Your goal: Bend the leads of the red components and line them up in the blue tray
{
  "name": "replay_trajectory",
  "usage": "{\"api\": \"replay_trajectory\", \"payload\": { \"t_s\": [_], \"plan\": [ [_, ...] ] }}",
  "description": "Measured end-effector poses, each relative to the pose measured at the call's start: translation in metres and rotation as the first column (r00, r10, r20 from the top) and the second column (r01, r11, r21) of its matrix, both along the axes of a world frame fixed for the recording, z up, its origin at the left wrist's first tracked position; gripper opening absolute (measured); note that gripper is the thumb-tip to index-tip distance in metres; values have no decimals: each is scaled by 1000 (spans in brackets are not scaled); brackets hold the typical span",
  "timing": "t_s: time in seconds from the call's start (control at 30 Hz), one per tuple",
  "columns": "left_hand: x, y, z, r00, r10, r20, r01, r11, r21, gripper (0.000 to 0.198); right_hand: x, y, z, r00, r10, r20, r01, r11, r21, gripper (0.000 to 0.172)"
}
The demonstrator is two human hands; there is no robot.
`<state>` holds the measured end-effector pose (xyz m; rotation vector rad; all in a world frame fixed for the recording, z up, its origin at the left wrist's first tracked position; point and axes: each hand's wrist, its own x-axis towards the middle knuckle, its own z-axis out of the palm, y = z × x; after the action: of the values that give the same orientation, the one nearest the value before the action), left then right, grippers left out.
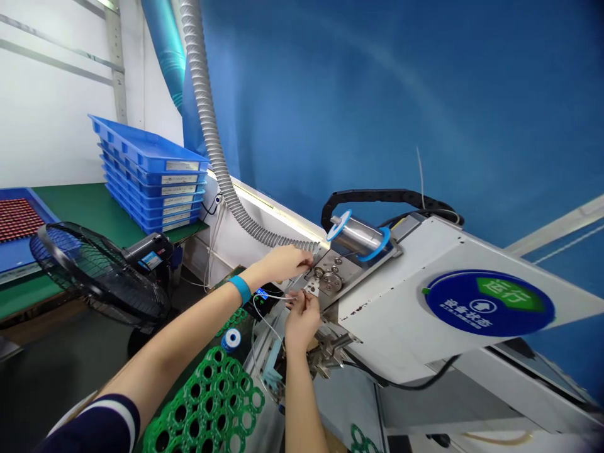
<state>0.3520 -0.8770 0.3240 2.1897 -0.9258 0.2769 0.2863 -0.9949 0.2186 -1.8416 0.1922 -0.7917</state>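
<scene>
My left hand (289,262), with a teal band on its wrist, reaches to the upper left edge of a metal wire feeder (336,277). Its fingers are curled together there, and what they grip is hidden. Just below, my right hand (302,319) pinches a thin white tube (278,296) at the feeder's lower side. The tube runs left from the fingertips and loops down toward the machine. Above the feeder sits a spool of silvery wire (361,238) with blue-rimmed flanges.
Green ring-shaped boards (207,402) lie below my left arm, near a small blue-and-white spool (231,340). A black fan (99,270) and stacked blue trays (151,182) stand left. A grey flexible hose (207,107) hangs behind; the white machine housing (396,321) fills the right.
</scene>
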Motion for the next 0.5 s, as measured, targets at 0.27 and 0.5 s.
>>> {"api": "replay_trajectory", "payload": {
  "t_s": [0.27, 0.5],
  "plan": [
    [37, -22, -9, 989, -58, -133, 31, 981, -193, 28, 1, -6, -3, 1000, -1, -20, 0, 1000, -18, 31],
    [58, -37, -7, 978, -128, -168, 76, 956, -282, 22, -2, -4, 3, 997, -70, -22, 68, 994, -82, 39]
  ]
}}
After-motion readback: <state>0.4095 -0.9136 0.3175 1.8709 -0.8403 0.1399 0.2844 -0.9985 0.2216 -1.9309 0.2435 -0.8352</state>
